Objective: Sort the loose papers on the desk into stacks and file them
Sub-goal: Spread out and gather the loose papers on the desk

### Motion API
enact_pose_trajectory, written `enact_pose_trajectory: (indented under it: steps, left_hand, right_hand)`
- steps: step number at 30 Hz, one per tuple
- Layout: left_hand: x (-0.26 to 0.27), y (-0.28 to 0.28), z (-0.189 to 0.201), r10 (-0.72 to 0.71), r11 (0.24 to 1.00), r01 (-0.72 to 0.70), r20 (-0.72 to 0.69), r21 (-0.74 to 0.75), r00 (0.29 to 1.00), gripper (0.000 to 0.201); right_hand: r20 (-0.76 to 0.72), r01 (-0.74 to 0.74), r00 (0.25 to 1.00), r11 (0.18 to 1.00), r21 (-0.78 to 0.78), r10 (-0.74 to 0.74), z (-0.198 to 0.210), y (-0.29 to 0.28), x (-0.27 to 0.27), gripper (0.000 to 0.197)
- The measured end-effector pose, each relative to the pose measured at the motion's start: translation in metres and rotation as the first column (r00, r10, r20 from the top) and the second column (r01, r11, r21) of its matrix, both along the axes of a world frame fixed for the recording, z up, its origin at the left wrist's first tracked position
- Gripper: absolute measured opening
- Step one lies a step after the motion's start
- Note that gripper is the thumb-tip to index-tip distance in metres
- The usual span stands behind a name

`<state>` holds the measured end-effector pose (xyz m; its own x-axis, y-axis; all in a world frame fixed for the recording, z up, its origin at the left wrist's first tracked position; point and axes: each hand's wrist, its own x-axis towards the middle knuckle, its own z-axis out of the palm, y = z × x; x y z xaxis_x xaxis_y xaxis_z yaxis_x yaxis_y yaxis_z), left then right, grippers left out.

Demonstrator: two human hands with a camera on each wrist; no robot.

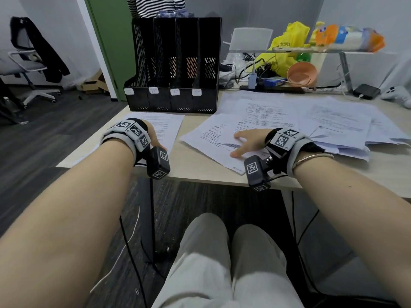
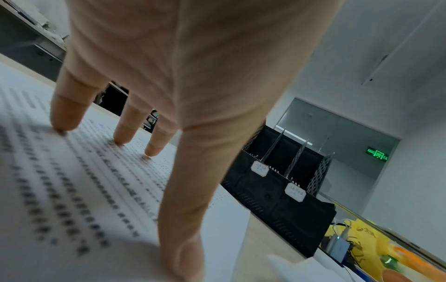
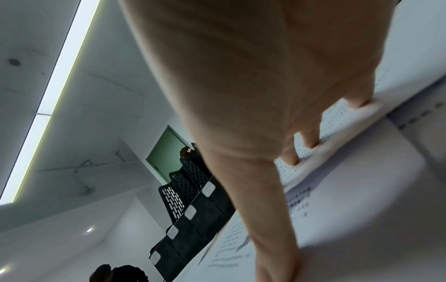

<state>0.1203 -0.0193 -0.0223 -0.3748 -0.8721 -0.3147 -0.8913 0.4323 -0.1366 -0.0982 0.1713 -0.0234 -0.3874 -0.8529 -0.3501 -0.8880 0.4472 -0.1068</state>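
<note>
A single printed sheet (image 1: 165, 127) lies at the desk's left front. My left hand (image 1: 153, 136) rests flat on it, and the fingertips (image 2: 64, 124) and thumb press the page (image 2: 72, 190). My right hand (image 1: 246, 141) lies spread on a loose pile of printed papers (image 1: 289, 123) that covers the middle and right of the desk; its fingers (image 3: 309, 139) are straight on the sheets (image 3: 350, 190). A black four-slot file rack (image 1: 173, 85) with white labels stands upright behind the left sheet, also seen as the rack (image 2: 277, 200) and the rack (image 3: 193, 219) from the wrists.
Behind the papers sit an orange bowl (image 1: 302, 73), a yellow bag (image 1: 287, 45), cables and a raised shelf (image 1: 311, 51) with packets. A person in a striped top (image 1: 155, 6) stands behind the rack. An office chair (image 1: 29, 63) stands at the left. The desk edge (image 1: 200, 174) is near my knees.
</note>
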Motion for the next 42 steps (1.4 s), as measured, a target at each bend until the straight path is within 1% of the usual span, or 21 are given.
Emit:
enact_pose_trajectory:
  steps: [2,7,9,11,13,17,19,20,21,22,23,25,28,29,32,33,34,36,37,39,42]
  left_hand:
    - [0.004,0.007,0.003,0.006,1.000,-0.006,0.019,0.000,1.000,0.090]
    - [0.004,0.013,0.003,0.042,0.999,-0.043,0.028,0.033,0.999,0.100]
    - [0.002,0.011,0.004,0.060,0.997,-0.060,0.002,0.044,0.998,0.096]
    - [-0.005,0.014,0.007,0.106,0.991,-0.102,-0.041,0.086,0.994,0.089]
    - [-0.014,0.020,0.012,0.126,0.990,-0.118,-0.117,0.074,0.985,0.085]
    - [-0.045,0.032,0.021,0.050,0.999,-0.045,-0.303,0.023,0.952,0.072]
    - [-0.061,0.041,0.025,0.054,0.997,-0.023,-0.430,0.077,0.901,0.060]
    - [-0.070,0.044,0.026,0.106,0.987,-0.024,-0.526,0.160,0.844,0.055]
    - [-0.077,0.047,0.026,0.190,0.967,-0.036,-0.623,0.251,0.758,0.050]
    - [-0.083,0.051,0.026,0.248,0.950,-0.044,-0.666,0.309,0.704,0.048]
    - [-0.087,0.054,0.026,0.285,0.936,-0.045,-0.678,0.348,0.678,0.045]
    - [-0.094,0.056,0.023,0.291,0.931,-0.064,-0.629,0.358,0.721,0.036]
    - [-0.094,0.064,0.022,0.205,0.961,-0.079,-0.485,0.267,0.850,0.034]
    - [-0.094,0.067,0.023,0.185,0.964,-0.072,-0.457,0.255,0.870,0.036]
    - [-0.095,0.075,0.021,0.198,0.945,-0.052,-0.441,0.322,0.875,0.050]
    - [-0.097,0.077,0.020,0.212,0.935,-0.054,-0.430,0.350,0.878,0.051]
    - [-0.098,0.079,0.020,0.217,0.926,-0.052,-0.414,0.374,0.884,0.048]
    - [-0.102,0.084,0.021,0.244,0.898,-0.053,-0.393,0.437,0.887,0.029]
    - [-0.104,0.088,0.021,0.240,0.894,-0.044,-0.395,0.445,0.887,0.027]
    - [-0.111,0.094,0.020,0.163,0.911,0.005,-0.371,0.412,0.914,0.034]
    - [-0.124,0.102,0.016,0.034,0.923,0.118,-0.381,0.367,0.924,0.055]
  right_hand:
    - [0.025,0.015,1.000,1.000,0.008,-0.015,0.000,0.005,-0.007,0.085]
    - [0.065,0.051,0.997,0.999,-0.011,-0.050,0.000,0.016,-0.021,0.085]
    - [0.067,0.063,0.996,0.998,-0.026,-0.061,0.002,0.020,-0.025,0.081]
    - [0.050,0.068,0.997,0.996,-0.048,-0.066,0.004,0.025,-0.029,0.076]
    - [0.027,0.077,0.997,0.994,-0.074,-0.076,0.006,0.027,-0.032,0.072]
    - [0.003,0.091,0.996,0.991,-0.094,-0.091,0.007,0.032,-0.037,0.061]
    - [0.051,0.112,0.993,0.986,-0.120,-0.107,0.008,0.036,-0.039,0.053]
    - [0.077,0.129,0.990,0.981,-0.145,-0.119,0.009,0.039,-0.040,0.048]
    - [0.095,0.146,0.987,0.974,-0.175,-0.131,0.011,0.041,-0.042,0.042]
    - [0.104,0.158,0.985,0.964,-0.215,-0.139,0.012,0.043,-0.044,0.034]
    - [0.111,0.176,0.982,0.948,-0.264,-0.151,0.012,0.045,-0.047,0.026]
    - [0.139,0.235,0.971,0.897,-0.374,-0.196,0.013,0.049,-0.054,0.022]
    - [0.196,0.320,0.947,0.785,-0.530,-0.254,0.016,0.054,-0.064,0.040]
    - [0.208,0.337,0.942,0.748,-0.572,-0.265,0.017,0.055,-0.068,0.043]
    - [0.237,0.378,0.925,0.639,-0.670,-0.298,0.021,0.062,-0.075,0.037]
    - [0.241,0.383,0.921,0.604,-0.699,-0.306,0.022,0.064,-0.077,0.034]
    - [0.236,0.378,0.922,0.573,-0.727,-0.308,0.024,0.067,-0.078,0.031]
    - [0.235,0.355,0.930,0.527,-0.772,-0.281,0.029,0.071,-0.078,0.023]
    - [0.236,0.341,0.936,0.512,-0.788,-0.259,0.031,0.074,-0.077,0.022]
    - [0.223,0.312,0.947,0.504,-0.806,-0.229,0.036,0.078,-0.076,0.023]
    - [0.234,0.307,0.951,0.503,-0.808,-0.204,0.040,0.085,-0.074,0.025]
